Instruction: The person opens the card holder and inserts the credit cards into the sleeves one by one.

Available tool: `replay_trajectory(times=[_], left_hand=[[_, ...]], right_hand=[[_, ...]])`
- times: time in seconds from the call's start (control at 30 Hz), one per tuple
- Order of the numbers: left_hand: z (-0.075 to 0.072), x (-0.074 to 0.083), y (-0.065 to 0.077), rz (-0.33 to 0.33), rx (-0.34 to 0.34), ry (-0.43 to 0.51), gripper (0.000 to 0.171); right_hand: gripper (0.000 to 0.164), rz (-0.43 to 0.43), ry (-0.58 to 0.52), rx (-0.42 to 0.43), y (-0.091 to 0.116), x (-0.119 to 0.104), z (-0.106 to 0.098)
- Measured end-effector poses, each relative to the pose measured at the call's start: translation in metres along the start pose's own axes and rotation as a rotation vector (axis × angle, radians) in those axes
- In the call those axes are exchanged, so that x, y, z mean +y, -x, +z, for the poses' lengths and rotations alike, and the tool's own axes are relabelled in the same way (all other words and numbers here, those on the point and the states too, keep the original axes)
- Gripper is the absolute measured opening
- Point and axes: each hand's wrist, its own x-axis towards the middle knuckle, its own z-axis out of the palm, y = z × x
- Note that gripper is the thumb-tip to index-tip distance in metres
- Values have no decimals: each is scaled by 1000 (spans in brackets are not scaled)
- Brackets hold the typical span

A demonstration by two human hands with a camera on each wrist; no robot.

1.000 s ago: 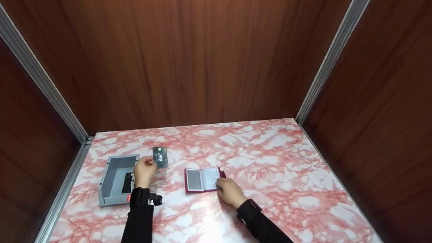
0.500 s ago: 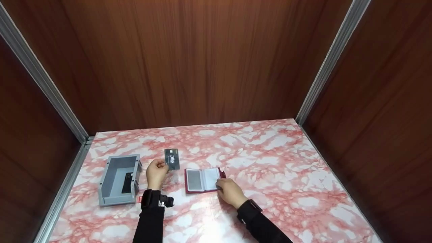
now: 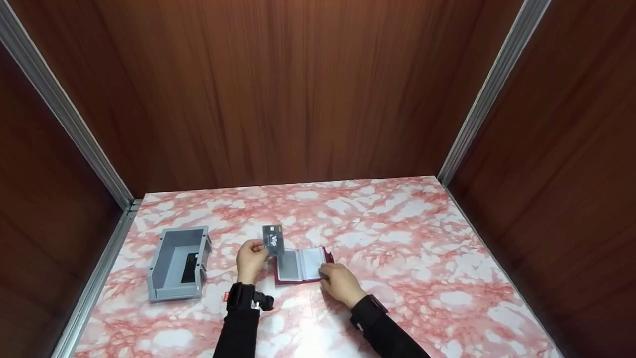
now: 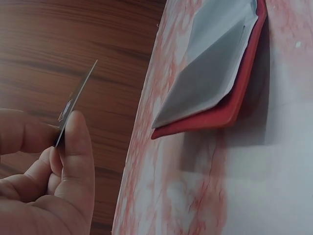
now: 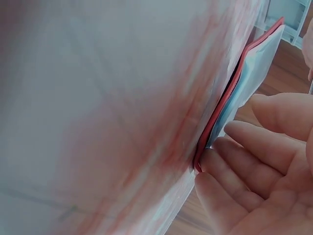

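Pinching card, "Vip" head-view only.

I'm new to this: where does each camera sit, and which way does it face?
Head: worn there, facing forward and down at the table; left hand, right hand and sleeves show.
Left wrist: worn there, facing the pinched card; left hand shows.
Right wrist: worn there, facing the wallet; right hand and part of the left show.
Head and left wrist share card and wallet.

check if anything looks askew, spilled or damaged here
Nothing stands out: the VIP card looks unbent in the left hand, the red card holder lies open on the table, and the gray bin sits upright; no spill shows.
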Motion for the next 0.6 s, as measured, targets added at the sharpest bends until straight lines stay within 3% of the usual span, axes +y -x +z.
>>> replay_trajectory(times=[0.3,0.6], left_hand=[[22,-1,10,-53,-60,184,27],[40,1,18,-37,-107,196,28]], right_hand=[[24,63,-124,44,-5,-1,-13],[26,183,-343,127,-21,-3,-26]])
